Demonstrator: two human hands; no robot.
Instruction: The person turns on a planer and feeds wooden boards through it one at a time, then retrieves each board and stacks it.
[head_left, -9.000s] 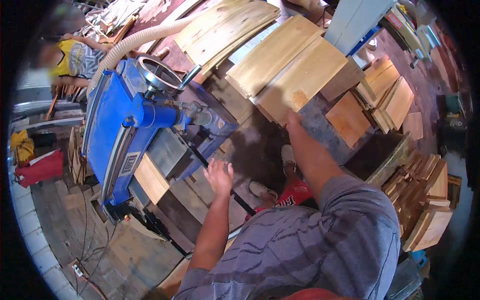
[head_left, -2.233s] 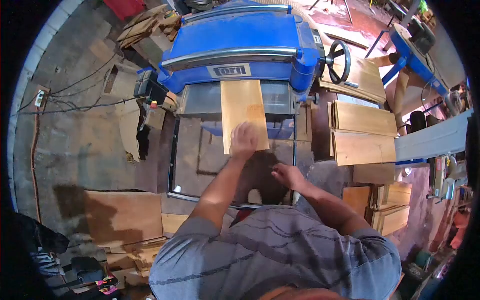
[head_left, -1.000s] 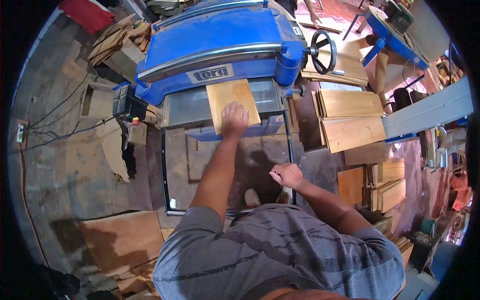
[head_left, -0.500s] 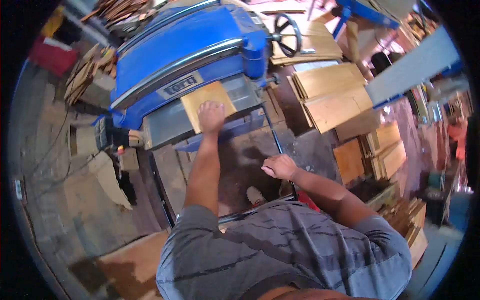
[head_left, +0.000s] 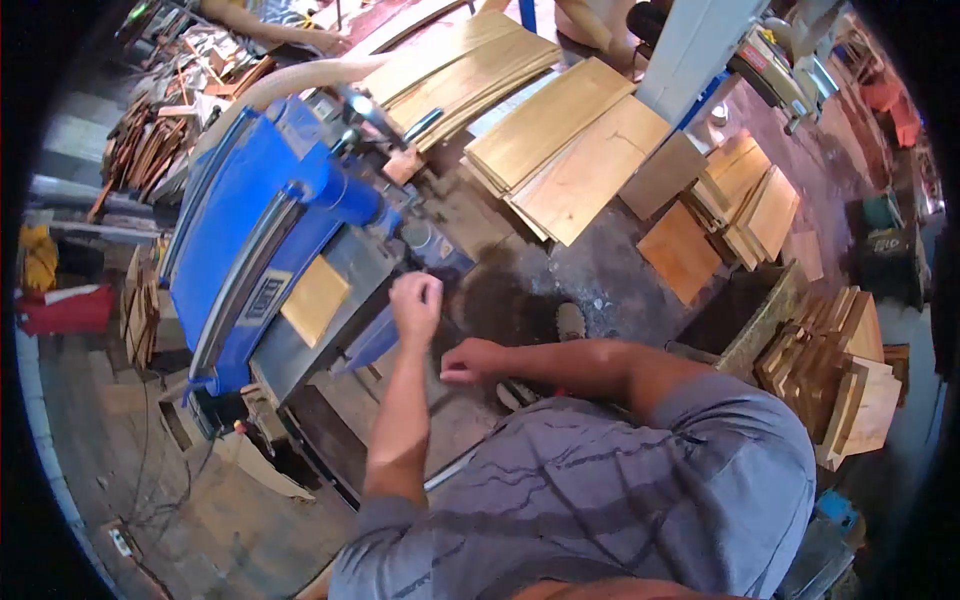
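Both being empty and loosely curled, my left hand (head_left: 417, 308) is hovering nearer than my right hand (head_left: 474, 361) to the board (head_left: 316, 300), which is lying leftward of them, jutting from the blue machine (head_left: 228, 215).

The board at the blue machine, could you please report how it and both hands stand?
Left hand, right hand: clear of board, seemingly empty. Board on metal bed, far end under blue machine. Nothing visible blocking near end.
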